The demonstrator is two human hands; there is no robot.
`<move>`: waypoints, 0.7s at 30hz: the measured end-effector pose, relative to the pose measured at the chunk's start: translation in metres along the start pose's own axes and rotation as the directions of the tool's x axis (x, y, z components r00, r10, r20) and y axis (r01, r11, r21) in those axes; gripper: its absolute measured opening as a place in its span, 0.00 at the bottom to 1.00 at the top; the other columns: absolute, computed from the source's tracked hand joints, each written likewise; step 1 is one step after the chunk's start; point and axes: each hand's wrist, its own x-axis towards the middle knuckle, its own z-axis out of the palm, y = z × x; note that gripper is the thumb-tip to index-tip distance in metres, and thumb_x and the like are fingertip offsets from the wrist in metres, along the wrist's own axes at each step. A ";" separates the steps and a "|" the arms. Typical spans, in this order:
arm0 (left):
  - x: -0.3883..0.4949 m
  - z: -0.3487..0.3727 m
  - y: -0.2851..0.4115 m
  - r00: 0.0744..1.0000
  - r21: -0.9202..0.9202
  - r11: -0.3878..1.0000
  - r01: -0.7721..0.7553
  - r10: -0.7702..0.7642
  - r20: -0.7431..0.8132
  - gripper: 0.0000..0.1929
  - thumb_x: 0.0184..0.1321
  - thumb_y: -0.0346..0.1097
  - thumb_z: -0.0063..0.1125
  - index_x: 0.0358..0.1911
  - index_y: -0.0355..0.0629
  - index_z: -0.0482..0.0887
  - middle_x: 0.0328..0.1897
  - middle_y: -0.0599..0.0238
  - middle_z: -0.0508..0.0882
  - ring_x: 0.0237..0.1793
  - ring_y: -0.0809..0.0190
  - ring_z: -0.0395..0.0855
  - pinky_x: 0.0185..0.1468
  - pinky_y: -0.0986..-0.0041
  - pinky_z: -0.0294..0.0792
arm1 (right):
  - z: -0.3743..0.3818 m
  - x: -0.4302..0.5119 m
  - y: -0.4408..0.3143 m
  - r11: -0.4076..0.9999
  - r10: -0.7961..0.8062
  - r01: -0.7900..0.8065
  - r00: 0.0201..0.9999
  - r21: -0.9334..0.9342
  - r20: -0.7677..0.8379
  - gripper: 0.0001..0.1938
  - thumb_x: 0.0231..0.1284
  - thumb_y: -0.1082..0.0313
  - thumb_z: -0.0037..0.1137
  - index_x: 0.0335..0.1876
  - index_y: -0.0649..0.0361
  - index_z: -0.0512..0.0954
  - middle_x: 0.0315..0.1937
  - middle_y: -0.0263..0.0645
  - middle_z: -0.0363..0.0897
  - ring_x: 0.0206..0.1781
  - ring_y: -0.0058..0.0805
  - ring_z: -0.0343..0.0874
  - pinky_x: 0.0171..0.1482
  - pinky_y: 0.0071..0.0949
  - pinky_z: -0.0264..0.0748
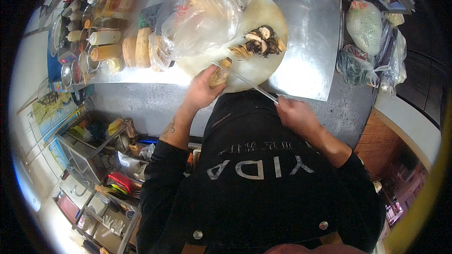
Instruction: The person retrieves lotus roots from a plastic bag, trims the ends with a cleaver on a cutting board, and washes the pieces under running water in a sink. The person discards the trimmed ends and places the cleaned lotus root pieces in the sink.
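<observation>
My left hand (200, 91) grips a lotus root segment (219, 77) over the near edge of a round cutting board (257, 67). In my right hand (296, 114) is a knife (253, 85), seen nearly edge-on. Its blade crosses the segment's far part, close to the dark node; whether it touches cannot be told. Beyond it on the board lie cut lotus root ends (263, 40) with dark, hairy rootlets. A clear plastic bag (208, 24) covers the board's left part, with pale pieces inside. Left of the board, several lotus root segments (142, 47) lie side by side.
Squeeze bottles (106, 37) and metal bowls (66, 72) crowd the steel counter's (307, 60) left end. On the right, a tray holds bagged produce (363, 24). Below left is a cluttered shelf rack (99, 197). My black apron (261, 201) meets the counter's front edge.
</observation>
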 end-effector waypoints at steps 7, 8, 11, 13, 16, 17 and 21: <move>0.002 -0.001 -0.002 1.000 0.028 1.000 -0.003 0.002 0.028 0.30 0.58 0.39 0.75 0.64 0.48 0.76 0.51 0.47 0.89 0.52 0.42 0.88 0.56 0.58 0.79 | -0.008 0.006 -0.003 0.998 -0.053 0.052 0.998 0.025 0.041 0.09 0.74 0.67 0.53 0.39 0.64 0.71 0.19 0.53 0.78 0.25 0.60 0.81 0.27 0.55 0.77; 0.002 -0.001 -0.002 1.000 0.029 1.000 -0.001 0.000 0.022 0.31 0.58 0.39 0.75 0.64 0.48 0.76 0.51 0.47 0.89 0.53 0.42 0.88 0.57 0.58 0.79 | -0.010 0.009 -0.004 0.997 -0.068 0.066 0.997 0.037 0.036 0.09 0.74 0.67 0.52 0.39 0.65 0.71 0.19 0.54 0.77 0.25 0.60 0.81 0.28 0.55 0.76; 0.002 -0.001 0.000 0.998 0.029 0.999 0.035 -0.037 0.051 0.32 0.57 0.36 0.74 0.66 0.48 0.74 0.58 0.46 0.85 0.57 0.39 0.85 0.60 0.56 0.78 | -0.018 0.019 -0.009 0.992 -0.103 0.102 0.995 0.076 0.009 0.10 0.75 0.67 0.50 0.39 0.66 0.70 0.19 0.55 0.77 0.26 0.61 0.81 0.29 0.54 0.77; 0.000 0.000 0.002 0.998 0.037 0.998 0.041 -0.042 0.046 0.33 0.56 0.35 0.74 0.67 0.49 0.74 0.60 0.46 0.84 0.58 0.37 0.83 0.61 0.55 0.77 | -0.023 0.027 -0.014 0.989 -0.143 0.142 0.990 0.039 0.006 0.09 0.75 0.67 0.48 0.40 0.66 0.71 0.20 0.55 0.77 0.27 0.61 0.81 0.31 0.54 0.77; -0.001 0.005 0.007 1.000 0.071 0.997 0.006 -0.006 -0.002 0.34 0.55 0.35 0.74 0.67 0.51 0.74 0.59 0.47 0.84 0.56 0.37 0.84 0.59 0.53 0.78 | -0.028 0.044 -0.019 0.993 -0.111 0.108 0.990 0.040 0.084 0.09 0.76 0.67 0.46 0.41 0.66 0.71 0.23 0.57 0.78 0.30 0.63 0.81 0.35 0.56 0.77; -0.002 0.006 0.008 1.000 0.077 0.997 0.001 -0.001 -0.007 0.34 0.56 0.36 0.74 0.68 0.51 0.73 0.60 0.47 0.84 0.56 0.37 0.84 0.58 0.54 0.78 | -0.025 0.052 -0.020 0.996 -0.079 0.075 0.991 0.044 0.105 0.09 0.76 0.67 0.46 0.42 0.66 0.72 0.23 0.58 0.78 0.31 0.63 0.81 0.36 0.57 0.76; -0.005 0.012 0.011 0.999 0.075 0.997 -0.004 0.007 -0.042 0.34 0.54 0.33 0.74 0.66 0.53 0.75 0.53 0.48 0.83 0.52 0.36 0.84 0.55 0.51 0.78 | 0.005 0.077 -0.016 0.982 0.038 -0.057 0.994 0.182 0.107 0.09 0.76 0.66 0.45 0.43 0.64 0.73 0.26 0.60 0.78 0.33 0.64 0.81 0.40 0.60 0.75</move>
